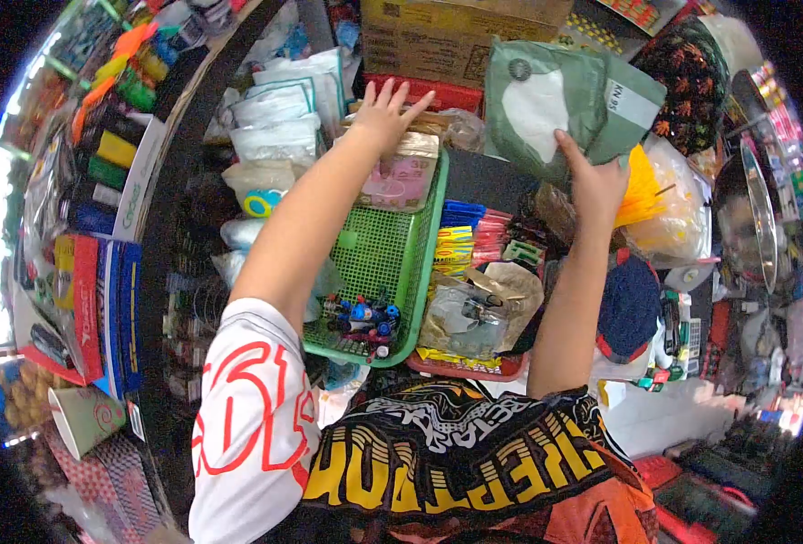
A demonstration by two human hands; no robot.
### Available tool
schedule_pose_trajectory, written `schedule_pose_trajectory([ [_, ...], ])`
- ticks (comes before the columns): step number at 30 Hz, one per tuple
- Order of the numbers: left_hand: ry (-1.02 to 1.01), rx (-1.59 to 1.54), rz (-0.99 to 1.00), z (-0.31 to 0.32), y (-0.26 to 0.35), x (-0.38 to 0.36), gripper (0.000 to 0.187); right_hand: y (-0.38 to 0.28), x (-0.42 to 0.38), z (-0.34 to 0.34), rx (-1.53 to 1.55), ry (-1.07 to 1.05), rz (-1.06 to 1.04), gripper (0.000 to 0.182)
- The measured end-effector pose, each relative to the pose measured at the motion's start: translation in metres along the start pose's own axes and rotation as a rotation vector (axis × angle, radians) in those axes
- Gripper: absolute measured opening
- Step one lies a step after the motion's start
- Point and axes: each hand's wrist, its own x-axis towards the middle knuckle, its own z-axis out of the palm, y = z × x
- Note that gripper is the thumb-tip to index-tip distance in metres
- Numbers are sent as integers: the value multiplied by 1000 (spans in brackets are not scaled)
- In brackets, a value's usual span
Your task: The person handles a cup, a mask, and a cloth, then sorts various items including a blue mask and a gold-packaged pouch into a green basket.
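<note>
My right hand (594, 186) grips the lower edge of a green KN95 mask pack (533, 100), with the thumb on its front. The pack has a white mask shape and a pale label, and is held up at the back right. My left hand (386, 116) reaches to the back with its fingers spread. Under that hand a pink pack marked 3D (396, 184) lies at the far end of a green plastic basket (379, 249). Whether the palm touches the pack is hidden. Small dark and blue items (365, 317) lie at the basket's near end.
Stacked white packets (279, 118) lie left of the basket. A cardboard box (429, 41) and a red tray (460, 93) stand behind. Right of the basket are yellow packets (453, 249), an opened brown paper bag (510, 295) and a dark blue cloth item (630, 304).
</note>
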Motion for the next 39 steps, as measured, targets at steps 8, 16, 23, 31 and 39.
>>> schedule_pose_trajectory([
  [8,-96,-264,15,18,4,-14,88,12,10,37,-40,70,4,56],
  [16,-46,-388,155,-2,7,-45,52,11,17,118,38,-360,-54,59],
  [23,-137,-299,246,-21,11,-66,37,-18,0,144,-177,-801,-495,44],
  [31,60,-231,106,-6,19,-78,46,-36,-12,182,-405,-852,-836,31],
  [39,253,-54,63,-4,22,-83,62,-16,14,251,-602,-1337,-520,54],
])
